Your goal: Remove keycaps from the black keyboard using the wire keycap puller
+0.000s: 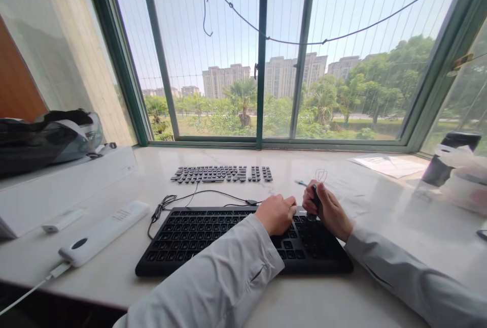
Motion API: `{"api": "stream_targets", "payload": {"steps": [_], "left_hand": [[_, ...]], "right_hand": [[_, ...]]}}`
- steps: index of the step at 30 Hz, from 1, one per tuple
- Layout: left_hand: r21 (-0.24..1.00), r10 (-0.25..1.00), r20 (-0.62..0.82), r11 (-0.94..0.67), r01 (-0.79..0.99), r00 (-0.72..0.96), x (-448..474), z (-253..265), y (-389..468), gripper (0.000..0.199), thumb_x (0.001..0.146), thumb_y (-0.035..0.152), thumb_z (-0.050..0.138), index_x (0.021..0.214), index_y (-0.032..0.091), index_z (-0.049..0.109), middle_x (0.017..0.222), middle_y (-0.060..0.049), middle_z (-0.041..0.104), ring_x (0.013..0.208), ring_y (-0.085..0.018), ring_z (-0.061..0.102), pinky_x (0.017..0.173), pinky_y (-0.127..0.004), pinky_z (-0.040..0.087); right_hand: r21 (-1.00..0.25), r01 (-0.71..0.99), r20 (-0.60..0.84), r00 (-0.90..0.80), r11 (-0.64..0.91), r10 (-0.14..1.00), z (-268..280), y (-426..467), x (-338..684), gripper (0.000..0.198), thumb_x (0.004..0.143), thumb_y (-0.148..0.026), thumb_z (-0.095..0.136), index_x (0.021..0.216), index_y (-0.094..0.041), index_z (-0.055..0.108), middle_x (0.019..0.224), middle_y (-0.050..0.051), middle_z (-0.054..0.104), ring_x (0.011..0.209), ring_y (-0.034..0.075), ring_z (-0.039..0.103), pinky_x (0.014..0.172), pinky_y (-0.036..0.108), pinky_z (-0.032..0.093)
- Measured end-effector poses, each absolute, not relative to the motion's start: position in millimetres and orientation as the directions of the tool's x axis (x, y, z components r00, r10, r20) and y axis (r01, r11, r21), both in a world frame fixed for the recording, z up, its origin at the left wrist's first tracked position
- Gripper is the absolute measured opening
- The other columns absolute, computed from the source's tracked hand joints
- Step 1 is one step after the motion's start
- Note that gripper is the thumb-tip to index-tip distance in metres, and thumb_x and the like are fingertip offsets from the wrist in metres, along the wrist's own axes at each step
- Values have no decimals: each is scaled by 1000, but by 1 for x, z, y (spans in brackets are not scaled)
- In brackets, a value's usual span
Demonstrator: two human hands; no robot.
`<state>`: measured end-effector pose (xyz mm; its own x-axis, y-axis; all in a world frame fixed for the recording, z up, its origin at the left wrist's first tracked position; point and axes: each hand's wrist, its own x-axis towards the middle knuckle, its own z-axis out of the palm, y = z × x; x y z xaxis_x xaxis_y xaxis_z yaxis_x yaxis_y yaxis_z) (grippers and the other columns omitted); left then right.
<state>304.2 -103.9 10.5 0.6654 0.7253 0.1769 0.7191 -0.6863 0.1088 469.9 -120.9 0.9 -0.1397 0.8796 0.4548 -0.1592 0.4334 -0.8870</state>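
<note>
A black keyboard [198,236] lies on the white counter, its key sockets bare of caps over most of the deck. My left hand [276,214] is on its upper edge right of centre, fingers curled and closed over it; the fingertips are partly hidden. Upright in my right hand [325,208] is a keycap puller [316,197] with a black handle, wire loops [320,175] sticking out on top. Its dark lower end, which looks like a brush, meets the keyboard's right part. Behind, loose black keycaps [222,173] lie in keyboard order.
A coiled black cable [162,208] runs behind the keyboard. A small blue-tipped item [302,183] lies beyond my right hand. Left are a white power strip [104,231] and a white box [76,186] with a dark bag [49,137]. Papers [391,164] and a black bottle [449,158] stand right.
</note>
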Motion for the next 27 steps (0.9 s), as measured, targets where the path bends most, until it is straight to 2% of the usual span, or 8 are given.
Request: {"api": "stream_targets", "payload": {"steps": [3,13,21,27], "left_hand": [[115,725,185,-686,718,663,304,10,-104,36,98,39,25,113,23,54,98,-10,62,95,-24,61,84,-37,49],[107,723,197,-687,719,662,304,9,-104,35,98,38,26,111,22,55,96,-10,63,93,-24,62,83,-37,49],[106,716,193,-695,711,671,304,9,-103,35,98,37,25,110,21,54,97,-10,63,95,-24,61,87,-38,49],[93,703,208,-707,701,680,304,7,-102,38,99,37,22,111,21,54,98,-10,63,95,-23,61,87,-39,49]], "right_hand": [[-883,-126,468,-180,452,865,-3,-116,474,45,89,-65,35,74,-23,41,55,-5,35,47,12,31,45,28,26],[-852,-124,523,-134,509,842,-3,-120,468,44,93,-61,31,73,-22,40,55,-5,33,46,11,30,45,27,23],[-763,148,616,-130,629,777,-6,-125,473,40,96,-55,30,77,-22,42,60,-3,39,53,13,35,51,30,31],[-623,370,647,-252,690,719,-6,-136,473,38,96,-53,33,76,-22,43,62,-2,41,56,14,35,56,31,32]]}}
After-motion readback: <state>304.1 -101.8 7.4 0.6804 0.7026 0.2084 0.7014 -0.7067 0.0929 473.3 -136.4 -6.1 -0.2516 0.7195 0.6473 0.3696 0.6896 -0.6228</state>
